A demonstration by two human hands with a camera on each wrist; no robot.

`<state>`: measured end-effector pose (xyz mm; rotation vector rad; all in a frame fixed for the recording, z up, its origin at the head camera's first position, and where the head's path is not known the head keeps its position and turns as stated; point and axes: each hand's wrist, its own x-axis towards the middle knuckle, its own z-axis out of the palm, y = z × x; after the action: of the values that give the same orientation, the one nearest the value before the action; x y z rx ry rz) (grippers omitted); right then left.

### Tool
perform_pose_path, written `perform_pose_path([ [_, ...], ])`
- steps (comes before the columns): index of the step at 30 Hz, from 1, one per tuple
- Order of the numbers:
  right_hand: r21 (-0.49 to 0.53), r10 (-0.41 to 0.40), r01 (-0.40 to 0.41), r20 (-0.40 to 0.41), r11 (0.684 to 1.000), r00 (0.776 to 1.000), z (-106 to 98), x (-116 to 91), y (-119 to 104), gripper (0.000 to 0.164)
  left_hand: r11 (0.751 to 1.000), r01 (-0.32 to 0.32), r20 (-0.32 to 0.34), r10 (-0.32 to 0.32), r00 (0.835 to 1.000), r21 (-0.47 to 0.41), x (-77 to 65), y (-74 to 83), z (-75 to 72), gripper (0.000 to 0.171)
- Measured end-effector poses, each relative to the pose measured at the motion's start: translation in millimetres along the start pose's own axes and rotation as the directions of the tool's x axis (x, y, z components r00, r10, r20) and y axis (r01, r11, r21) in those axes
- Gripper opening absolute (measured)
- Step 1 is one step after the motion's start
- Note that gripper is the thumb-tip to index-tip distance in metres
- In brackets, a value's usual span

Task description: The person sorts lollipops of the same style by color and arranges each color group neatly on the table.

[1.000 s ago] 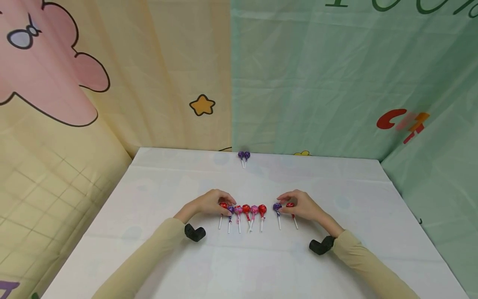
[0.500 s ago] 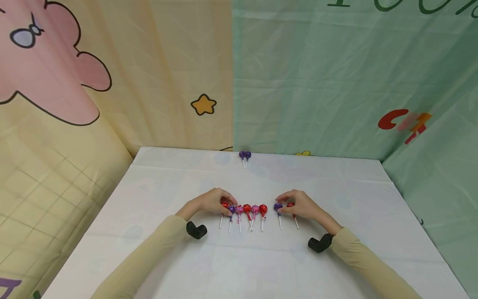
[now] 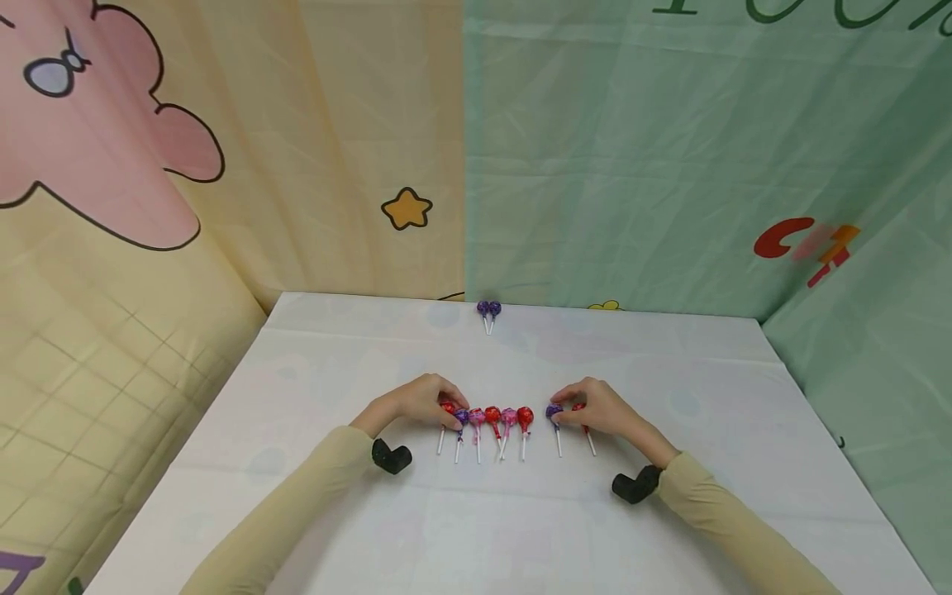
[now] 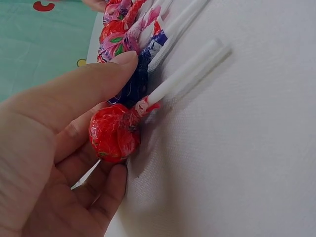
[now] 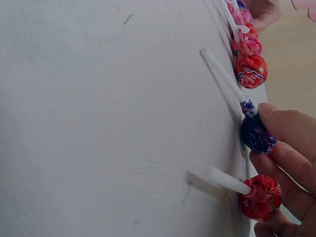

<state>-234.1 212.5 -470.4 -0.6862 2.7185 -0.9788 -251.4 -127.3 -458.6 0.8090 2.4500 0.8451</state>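
**Your left hand (image 3: pixel 420 402) is pinching the left purple lollipop (image 4: pixel 136 89), your right hand (image 3: pixel 604 411) the right purple lollipop (image 5: pixel 256 136)**

Nearest you, your left beige sleeve (image 3: pixel 290 516) and right beige sleeve (image 3: pixel 736 521) are reaching in over the white table (image 3: pixel 476 537). A left black wrist unit (image 3: pixel 391 456) and a right black wrist unit (image 3: pixel 635 485) are sitting beside your wrists.

Ahead of them, eight lollipops are lying in a row, sticks pointing roughly toward you. At the left end, your thumb is pressing the left purple lollipop while your other fingers are curling behind the outer left red lollipop (image 4: pixel 114 133), just beside it. Running rightward, the first pink lollipop (image 3: pixel 477 417), middle red lollipop (image 3: pixel 492 416), second pink lollipop (image 3: pixel 509 417) and inner red lollipop (image 3: pixel 525 416) are standing clear of your grip, heads close together.

After a gap, your right thumb and forefinger are clamping the right purple lollipop. The outer right red lollipop (image 5: pixel 261 198) is lying just beyond it, near your remaining fingers; you cannot tell whether they are touching it.

Well apart, near the table's far edge, a pair of purple lollipops (image 3: pixel 483 307) is lying side by side. Behind, a yellow curtain (image 3: pixel 335 124) with an orange star (image 3: pixel 406 208) is meeting a green curtain (image 3: pixel 632 149).
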Motion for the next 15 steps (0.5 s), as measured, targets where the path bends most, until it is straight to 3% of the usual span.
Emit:
perform_pose_path([
  [15, -0.011, 0.030, -0.029, 0.047, 1.000, 0.998, -1.3, 2.8, -0.2, 0.029, 0.996, 0.085, -0.037, -0.084, 0.996, 0.008, 3.0, 6.2, 3.4, 0.025],
])
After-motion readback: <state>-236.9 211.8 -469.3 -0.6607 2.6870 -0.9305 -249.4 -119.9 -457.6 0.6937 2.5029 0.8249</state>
